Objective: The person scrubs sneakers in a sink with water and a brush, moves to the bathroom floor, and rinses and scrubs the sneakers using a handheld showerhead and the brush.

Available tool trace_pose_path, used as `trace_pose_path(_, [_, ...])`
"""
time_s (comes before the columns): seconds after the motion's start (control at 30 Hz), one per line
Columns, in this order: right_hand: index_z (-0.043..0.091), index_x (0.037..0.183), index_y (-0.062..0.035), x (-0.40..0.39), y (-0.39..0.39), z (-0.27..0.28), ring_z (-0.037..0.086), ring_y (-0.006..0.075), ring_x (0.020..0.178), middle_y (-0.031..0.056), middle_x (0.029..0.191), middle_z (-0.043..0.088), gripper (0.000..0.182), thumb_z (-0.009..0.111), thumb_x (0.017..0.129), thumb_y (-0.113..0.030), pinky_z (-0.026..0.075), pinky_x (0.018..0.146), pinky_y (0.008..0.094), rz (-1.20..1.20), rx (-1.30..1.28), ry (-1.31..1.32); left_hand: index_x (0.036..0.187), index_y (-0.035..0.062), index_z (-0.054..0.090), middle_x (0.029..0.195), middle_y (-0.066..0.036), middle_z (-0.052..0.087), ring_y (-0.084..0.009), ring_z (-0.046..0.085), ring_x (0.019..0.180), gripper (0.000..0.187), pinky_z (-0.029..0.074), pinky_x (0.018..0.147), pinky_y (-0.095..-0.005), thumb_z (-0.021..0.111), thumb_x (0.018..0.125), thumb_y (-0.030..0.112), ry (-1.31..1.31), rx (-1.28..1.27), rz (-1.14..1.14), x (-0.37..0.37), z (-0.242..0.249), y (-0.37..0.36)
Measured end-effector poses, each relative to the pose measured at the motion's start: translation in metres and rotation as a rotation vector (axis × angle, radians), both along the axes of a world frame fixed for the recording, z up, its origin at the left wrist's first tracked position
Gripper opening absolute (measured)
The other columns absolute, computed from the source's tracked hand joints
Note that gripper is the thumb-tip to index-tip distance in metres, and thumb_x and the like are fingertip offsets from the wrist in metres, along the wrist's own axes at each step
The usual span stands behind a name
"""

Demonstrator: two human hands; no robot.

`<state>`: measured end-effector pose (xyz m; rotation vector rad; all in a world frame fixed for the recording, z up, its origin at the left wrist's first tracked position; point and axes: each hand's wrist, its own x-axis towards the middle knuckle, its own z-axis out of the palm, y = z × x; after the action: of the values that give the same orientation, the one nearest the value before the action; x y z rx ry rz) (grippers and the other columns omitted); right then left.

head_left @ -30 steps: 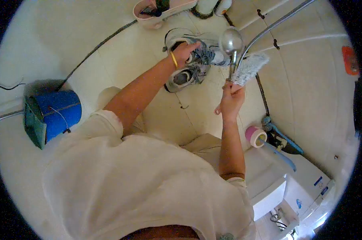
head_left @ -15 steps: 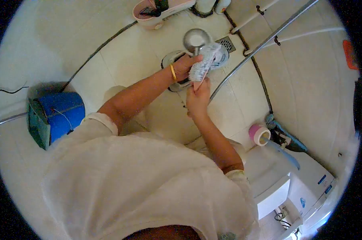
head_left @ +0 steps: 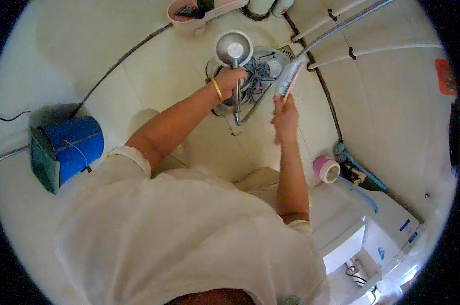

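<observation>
My left hand (head_left: 227, 85), with a gold bangle at the wrist, is closed round the handle of a silver shower head (head_left: 234, 44). The round face of the shower head points up toward me. From the lower end of its handle, a metal hose (head_left: 255, 108) bends round and runs up to the right. My right hand (head_left: 286, 119) grips the pink handle of a scrub brush (head_left: 290, 79) with pale bristles, held out to the right. Between and beyond my hands, a tangle of grey strands (head_left: 255, 76) lies in a round container, partly hidden by my left hand and the hose.
A floor drain (head_left: 288, 51) lies behind the brush. A pink planter-like tub (head_left: 189, 21) stands at the back. Leftward is a blue and green bin (head_left: 75, 147); rightward, a pink and white pot (head_left: 326, 169) with a blue handle. A white appliance (head_left: 372, 229) fills the lower right.
My right hand has moved right with the brush, away from my left hand. The shower head has shifted left and now faces up, uncovering the grey strands behind.
</observation>
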<state>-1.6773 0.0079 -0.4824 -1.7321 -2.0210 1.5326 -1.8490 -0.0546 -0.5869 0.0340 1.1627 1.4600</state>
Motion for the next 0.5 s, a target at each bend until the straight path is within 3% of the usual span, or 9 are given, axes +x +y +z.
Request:
trace_pose_path(0.07, [0.043, 0.113, -0.0016, 0.004, 0.02, -0.008, 0.057, 0.0334, 0.07, 0.0227, 0.084, 0.056, 0.037, 0.047, 0.082, -0.022, 0.045, 0.06, 0.0407, 0.196, 0.541, -0.091, 0.07, -0.0015, 0.052, 0.062, -0.004, 0.047, -0.0115, 0.042, 0.057, 0.019, 0.035, 0.049, -0.029, 0.057, 0.062, 0.015, 0.225, -0.086, 0.05, 0.009, 0.01, -0.001])
trace_pose_path(0.17, [0.043, 0.113, -0.0013, 0.007, 0.04, -0.029, 0.054, 0.0384, 0.076, 0.0246, 0.09, 0.054, 0.036, 0.044, 0.082, -0.019, 0.044, 0.064, 0.0418, 0.329, 0.591, 0.03, 0.071, -0.0039, 0.052, 0.064, -0.005, 0.049, -0.0123, 0.043, 0.059, 0.026, 0.037, 0.05, -0.03, 0.059, 0.061, 0.018, 0.457, -0.148, -0.028, 0.015, -0.047, -0.002])
trace_pose_path(0.27, [0.045, 0.115, -0.0057, 0.003, 0.039, -0.041, 0.056, 0.0294, 0.085, 0.0201, 0.095, 0.055, 0.04, 0.048, 0.081, -0.027, 0.043, 0.071, 0.0333, 0.336, 0.448, -0.032, 0.071, -0.0044, 0.052, 0.064, -0.006, 0.049, -0.0138, 0.043, 0.06, 0.026, 0.036, 0.05, -0.0319, 0.059, 0.061, 0.018, 0.374, -0.119, -0.067, 0.011, -0.069, -0.005])
trace_pose_path(0.4, [0.048, 0.111, -0.0046, -0.018, 0.022, -0.039, 0.056, 0.0291, 0.085, 0.0193, 0.094, 0.056, 0.041, 0.052, 0.078, -0.028, 0.043, 0.072, 0.0332, 0.316, 0.387, -0.01, 0.065, -0.0022, 0.051, 0.059, -0.004, 0.045, -0.0137, 0.04, 0.056, 0.023, 0.034, 0.047, -0.0321, 0.059, 0.061, 0.019, 0.394, -0.078, -0.081, 0.001, -0.006, -0.015])
trace_pose_path(0.5, [0.049, 0.109, -0.0039, -0.02, 0.024, -0.061, 0.056, 0.0295, 0.085, 0.0191, 0.093, 0.056, 0.039, 0.051, 0.078, -0.028, 0.043, 0.071, 0.0328, 0.311, 0.454, 0.025, 0.061, 0.0012, 0.051, 0.058, -0.003, 0.044, -0.0127, 0.038, 0.053, 0.018, 0.032, 0.045, -0.0311, 0.059, 0.061, 0.017, 0.233, -0.205, 0.059, -0.018, -0.048, -0.001])
